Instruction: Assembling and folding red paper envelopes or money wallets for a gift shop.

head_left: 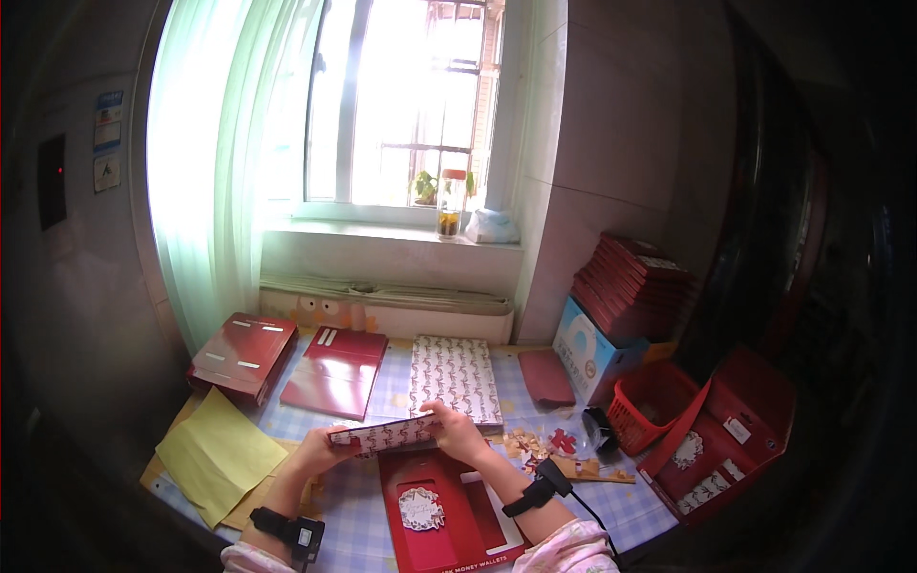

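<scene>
Both hands hold a thin patterned paper wallet (390, 436), white with a repeating dark red print, tilted almost edge-on above the table. My left hand (320, 451) grips its left end. My right hand (455, 432) pinches its right end, thumb and fingers closed. Beneath it lies a flat red cardboard package (458, 549) with a window cut-out and a round floral tag (421, 509). Just beyond my right hand rests a stack of wallets (454, 374) in the same print. Whether the held piece is one layer or several I cannot tell.
Yellow paper sheets (220, 458) lie left; red card stacks (244, 353) and a flat red folder (336, 372) stand behind. To the right are small loose pieces (535, 446), a red basket (651, 406), an open red box (731, 449) and piled red packages (630, 286) on a blue box (587, 350).
</scene>
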Demonstrator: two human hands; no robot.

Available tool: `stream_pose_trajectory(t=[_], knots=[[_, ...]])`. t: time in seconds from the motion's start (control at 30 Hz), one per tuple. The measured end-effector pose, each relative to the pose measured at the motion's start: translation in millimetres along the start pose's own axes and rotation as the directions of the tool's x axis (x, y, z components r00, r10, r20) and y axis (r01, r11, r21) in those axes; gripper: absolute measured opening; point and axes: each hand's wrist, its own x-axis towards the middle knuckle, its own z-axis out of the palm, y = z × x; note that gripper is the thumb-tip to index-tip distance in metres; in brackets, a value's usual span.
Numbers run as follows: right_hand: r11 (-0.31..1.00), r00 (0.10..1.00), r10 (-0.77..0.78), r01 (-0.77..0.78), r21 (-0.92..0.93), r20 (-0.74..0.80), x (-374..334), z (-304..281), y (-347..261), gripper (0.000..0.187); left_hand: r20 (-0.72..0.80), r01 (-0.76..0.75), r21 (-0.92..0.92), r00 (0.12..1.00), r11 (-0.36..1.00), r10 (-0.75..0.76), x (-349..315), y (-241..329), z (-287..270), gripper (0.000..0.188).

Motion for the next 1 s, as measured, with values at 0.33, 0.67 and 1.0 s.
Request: stream_pose_trajectory(t=[0.33,0.67,1.0], knots=[[1.000,0.999,-0.001,0.001,0.001,-0.048,3,11,34,0.034,-0.018,-0.019,0.080,1.000,0.997,0.020,-1,10,4,0.022],[0.707,0.973,-0.036,-0.138,0.694,0.230,7,-15,-4,0.019,-0.073,-0.053,-0.235,0.997,0.971,0.037,-10,20,6,0.022],[0.616,0.977,-0.130,-0.051,0.786,0.166,3,0,1,0.028,-0.075,-0.072,-0.407,0.996,0.911,0.045,-10,28,11,0.024]])
